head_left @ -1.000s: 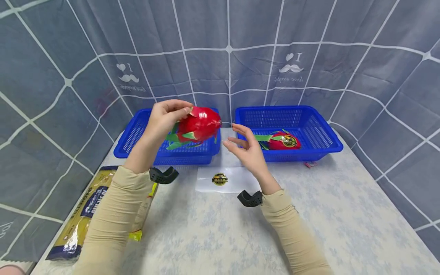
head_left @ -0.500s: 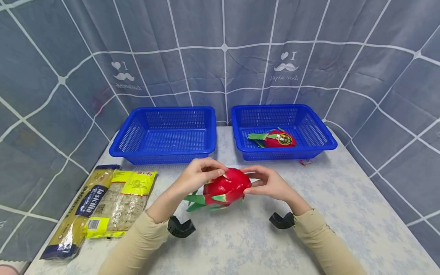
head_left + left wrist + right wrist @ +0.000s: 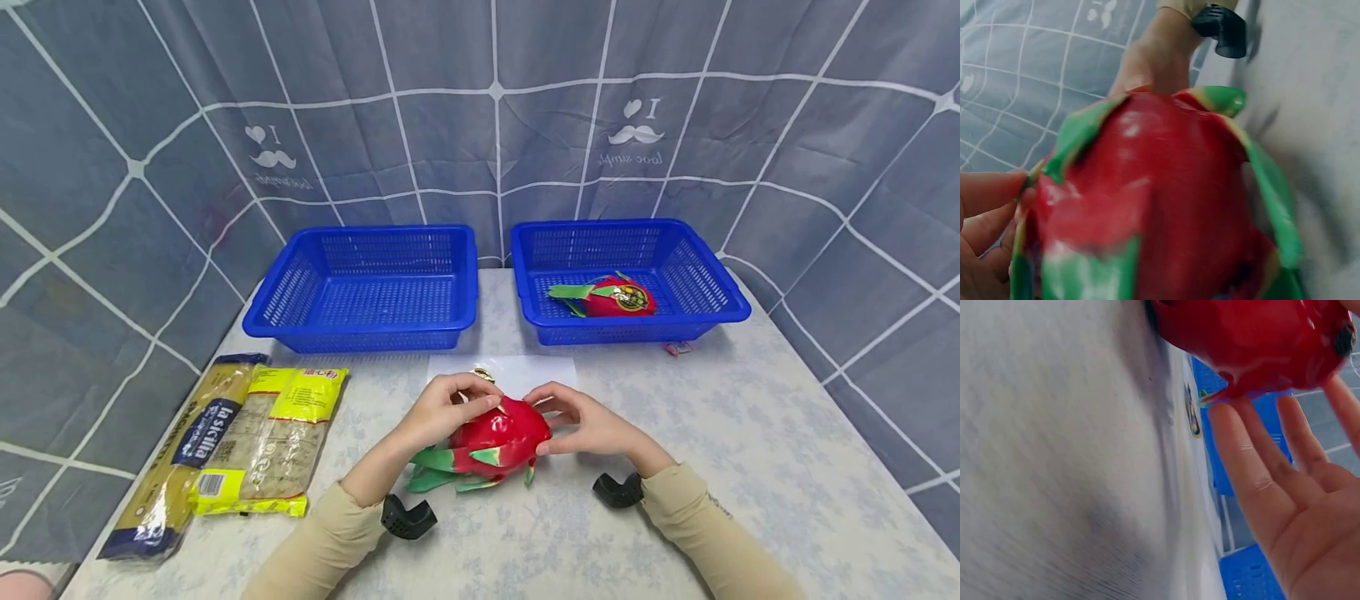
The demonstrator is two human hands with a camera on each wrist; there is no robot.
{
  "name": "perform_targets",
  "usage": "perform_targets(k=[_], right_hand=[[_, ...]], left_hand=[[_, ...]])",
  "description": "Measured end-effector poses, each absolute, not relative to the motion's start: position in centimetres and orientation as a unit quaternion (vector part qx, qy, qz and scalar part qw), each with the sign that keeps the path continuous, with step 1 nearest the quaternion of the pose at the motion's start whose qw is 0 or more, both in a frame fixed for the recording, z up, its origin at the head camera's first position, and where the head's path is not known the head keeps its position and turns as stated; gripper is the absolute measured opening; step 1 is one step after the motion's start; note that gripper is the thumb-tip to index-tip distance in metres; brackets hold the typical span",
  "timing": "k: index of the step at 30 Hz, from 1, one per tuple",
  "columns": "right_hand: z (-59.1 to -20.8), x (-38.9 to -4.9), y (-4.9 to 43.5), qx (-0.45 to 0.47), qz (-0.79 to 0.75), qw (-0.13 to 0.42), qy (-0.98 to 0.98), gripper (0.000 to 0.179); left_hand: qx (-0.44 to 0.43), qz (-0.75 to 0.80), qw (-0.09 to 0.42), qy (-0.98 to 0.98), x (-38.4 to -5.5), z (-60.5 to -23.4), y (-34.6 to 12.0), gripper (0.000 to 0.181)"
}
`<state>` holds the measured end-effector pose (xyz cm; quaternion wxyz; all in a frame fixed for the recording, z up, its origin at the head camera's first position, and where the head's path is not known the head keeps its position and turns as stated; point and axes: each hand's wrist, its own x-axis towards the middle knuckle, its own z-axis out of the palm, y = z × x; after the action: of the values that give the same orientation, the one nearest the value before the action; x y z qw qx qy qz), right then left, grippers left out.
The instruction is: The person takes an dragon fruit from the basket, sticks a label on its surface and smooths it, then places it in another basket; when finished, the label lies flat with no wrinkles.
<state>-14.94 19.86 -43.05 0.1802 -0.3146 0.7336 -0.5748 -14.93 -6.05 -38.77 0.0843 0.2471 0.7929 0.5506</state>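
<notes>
A red dragon fruit [image 3: 510,433] with green leafy scales is held low over the table, its leafy end toward the left. My left hand [image 3: 442,417] pinches it by its upper left side. The right hand [image 3: 588,425] touches its rounded right end with fingertips and thumb; in the right wrist view that hand's fingers [image 3: 1241,456] look nearly straight against the fruit's skin. Just behind lies a white sheet [image 3: 543,368] with a round black-and-gold sticker [image 3: 483,374], both partly covered by the left hand and the fruit.
Two blue baskets stand at the back: the left basket [image 3: 360,340] and the right basket [image 3: 637,331], which holds another dragon fruit [image 3: 611,298] bearing a gold sticker. Spaghetti [image 3: 153,492] and a yellow-edged noodle bag [image 3: 277,433] lie at the left. A small pink wrapper [image 3: 678,348] sits by the right basket.
The left hand has carried the dragon fruit from above the left basket down toward the front middle of the table. My right hand has come down and met its right end.
</notes>
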Motion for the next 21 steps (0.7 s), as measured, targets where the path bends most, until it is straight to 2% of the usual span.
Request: perform_targets(k=[2, 5, 7, 10, 13, 16, 21], right_hand=[[-43.2, -14.9, 19.9, -0.324, -0.577, 0.175, 0.729, 0.058], [-43.5, -14.9, 20.0, -0.342, -0.576, 0.167, 0.723, 0.057], [-43.7, -14.9, 20.1, -0.344, -0.574, 0.165, 0.724, 0.055], [-43.8, -15.0, 20.2, -0.329, -0.576, 0.163, 0.730, 0.053], [-43.8, -15.1, 20.1, -0.317, -0.582, 0.162, 0.731, 0.053], [-43.9, -15.3, 20.3, -0.316, -0.592, 0.157, 0.724, 0.051], [-43.6, -15.3, 20.6, -0.312, -0.598, 0.148, 0.723, 0.045]], left_hand=[[0.260, 0.545, 0.068, 0.794, -14.9, -39.1, -6.2, 0.015], [0.300, 0.538, 0.069, 0.785, -14.7, -39.1, -6.5, 0.020], [0.336, 0.523, 0.080, 0.780, -14.9, -39.5, -7.0, 0.035], [0.370, 0.494, 0.117, 0.778, -15.3, -39.8, -7.8, 0.068], [0.387, 0.483, 0.137, 0.774, -15.9, -40.5, -8.3, 0.088], [0.389, 0.503, 0.143, 0.758, -16.0, -40.9, -8.2, 0.085], [0.370, 0.548, 0.188, 0.726, -16.0, -41.8, -8.0, 0.065]])
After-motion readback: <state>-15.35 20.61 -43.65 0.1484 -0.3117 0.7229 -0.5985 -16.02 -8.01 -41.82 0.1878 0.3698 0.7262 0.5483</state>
